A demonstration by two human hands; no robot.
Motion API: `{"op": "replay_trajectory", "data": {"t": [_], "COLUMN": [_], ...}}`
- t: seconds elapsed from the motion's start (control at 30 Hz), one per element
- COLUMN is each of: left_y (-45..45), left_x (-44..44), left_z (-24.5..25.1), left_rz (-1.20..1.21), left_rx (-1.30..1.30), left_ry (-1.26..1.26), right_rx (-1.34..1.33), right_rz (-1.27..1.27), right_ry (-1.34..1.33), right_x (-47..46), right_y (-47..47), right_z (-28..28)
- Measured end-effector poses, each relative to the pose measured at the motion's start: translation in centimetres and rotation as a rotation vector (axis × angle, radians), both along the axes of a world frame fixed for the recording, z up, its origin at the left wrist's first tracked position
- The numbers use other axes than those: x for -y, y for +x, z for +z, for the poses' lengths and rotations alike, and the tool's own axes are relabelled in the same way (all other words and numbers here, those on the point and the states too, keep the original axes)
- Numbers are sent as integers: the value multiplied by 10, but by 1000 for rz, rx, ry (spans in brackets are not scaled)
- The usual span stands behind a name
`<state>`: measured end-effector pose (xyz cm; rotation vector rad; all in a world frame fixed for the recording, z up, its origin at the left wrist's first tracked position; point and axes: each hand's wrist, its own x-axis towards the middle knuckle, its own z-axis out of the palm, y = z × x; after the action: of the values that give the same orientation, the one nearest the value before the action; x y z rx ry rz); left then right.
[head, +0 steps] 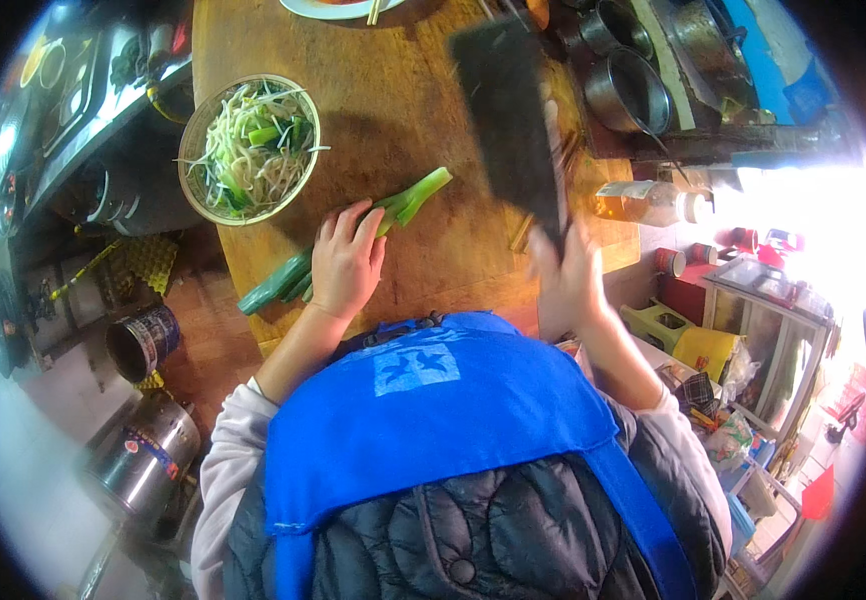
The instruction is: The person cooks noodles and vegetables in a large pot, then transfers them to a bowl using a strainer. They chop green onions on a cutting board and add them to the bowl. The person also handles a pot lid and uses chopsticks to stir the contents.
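My left hand [346, 262] lies over a green leafy vegetable [419, 199] on the wooden table [403, 112], holding it down. The pale stalk end points up and right of my fingers, while the dark green leaves stick out to the lower left. In my right hand [571, 277] is the handle of a wide dark cleaver [508, 120], slightly blurred. The blade is right of the stalk and apart from it in the picture. Up and left of my left hand stands a patterned bowl [189, 176] of bean sprouts [253, 150] and cut greens.
A bottle of amber liquid [639, 202] lies or stands by the table's right edge; I cannot tell which. Beyond are metal pots [628, 94]. A white plate [328, 9] with chopsticks [373, 11] is at the far edge. On the left are a tin [144, 341] and a steel pot [144, 454].
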<state>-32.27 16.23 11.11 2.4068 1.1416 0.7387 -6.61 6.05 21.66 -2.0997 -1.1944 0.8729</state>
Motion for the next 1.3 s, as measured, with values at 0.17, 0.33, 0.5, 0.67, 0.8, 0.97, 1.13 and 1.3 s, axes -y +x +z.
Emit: {"op": "replay_trajectory", "data": {"t": [0.17,0.33,0.5,0.67,0.8,0.97,1.13,1.3], "left_y": [-2,-5,-6,-7,-8,-6,44,150], "left_x": [1,1,-2,-5,-2,-5,-60,-165], "left_z": [-1,1,-2,-6,2,37,62,57], "left_rz": [-12,-23,-59,-76,-56,55,103,126], "left_rx": [-17,-82,-98,-72,-51,128,143,-37], "left_ry": [21,-29,-22,-26,-118,-135,-230,-204], "right_rx": [96,286,283,268,245,50,17,-54], "right_rz": [310,340,319,311,327,208,49,-40], "right_ry": [4,-47,-301,-303,-215,22,246,246], "right_x": [53,58,43,25,20,23,33,49], "right_y": [-38,-51,-63,-74,-73,-55,-22,14], "right_z": [-12,-11,2,-12,-33,-38,-23,-12]}}
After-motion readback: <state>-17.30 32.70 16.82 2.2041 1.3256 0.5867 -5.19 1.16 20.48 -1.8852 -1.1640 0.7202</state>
